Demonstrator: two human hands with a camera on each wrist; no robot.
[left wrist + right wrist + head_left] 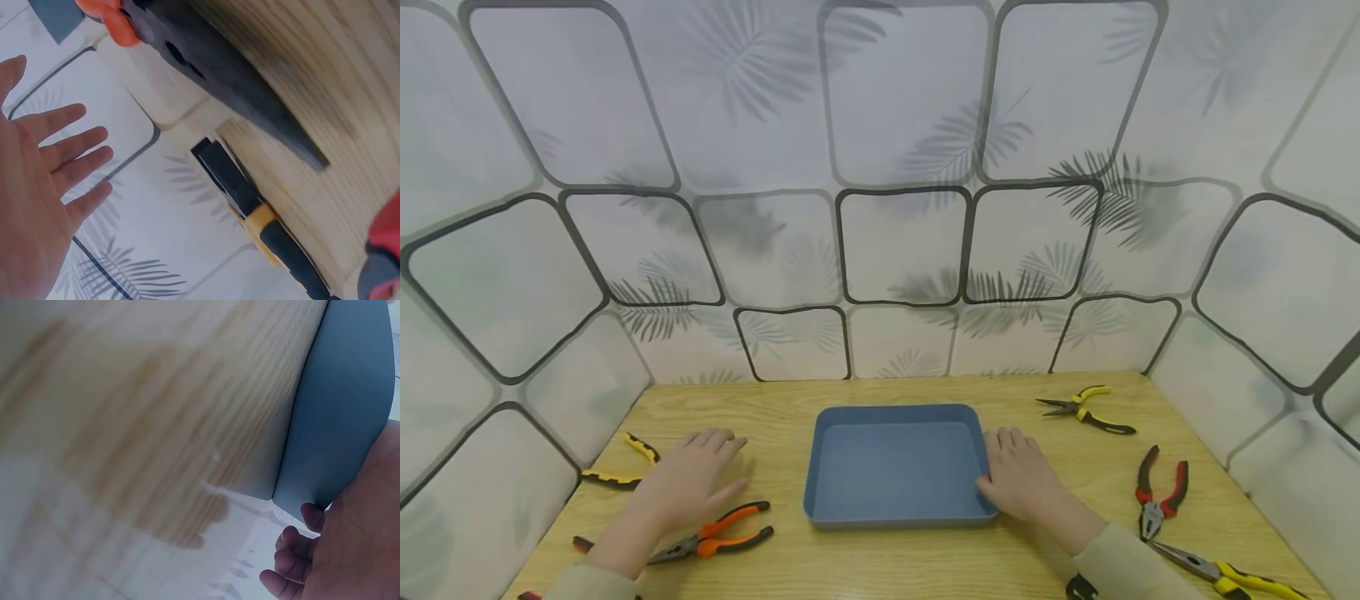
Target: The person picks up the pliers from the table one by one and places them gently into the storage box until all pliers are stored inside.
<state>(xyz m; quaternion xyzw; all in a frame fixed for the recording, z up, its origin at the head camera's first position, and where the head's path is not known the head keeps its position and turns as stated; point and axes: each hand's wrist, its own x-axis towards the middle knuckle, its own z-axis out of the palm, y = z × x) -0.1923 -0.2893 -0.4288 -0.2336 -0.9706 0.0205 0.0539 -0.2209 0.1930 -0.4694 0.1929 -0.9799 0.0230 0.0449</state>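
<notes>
A shallow blue-grey rectangular tray (898,521) lies on the wooden table. At its right end my right hand (1021,477) grips the rim, thumb over the edge and fingers along the outer side. The right wrist view shows those curled fingers (294,550) beside the tray's outer wall (344,394). My left hand (688,475) hovers palm down, fingers extended and holding nothing, left of the tray. Just below it lie orange-and-black long-nose pliers (715,533). Yellow-and-black pliers (617,479) are partly hidden behind this hand.
On the right lie small yellow-handled pliers (1078,408), red-and-black pliers (1153,504) and yellow long-nose pliers (1217,571). A red-and-black handle end (582,544) shows beside the left forearm. Patterned cloth walls (902,250) enclose the table (790,567) at back and sides.
</notes>
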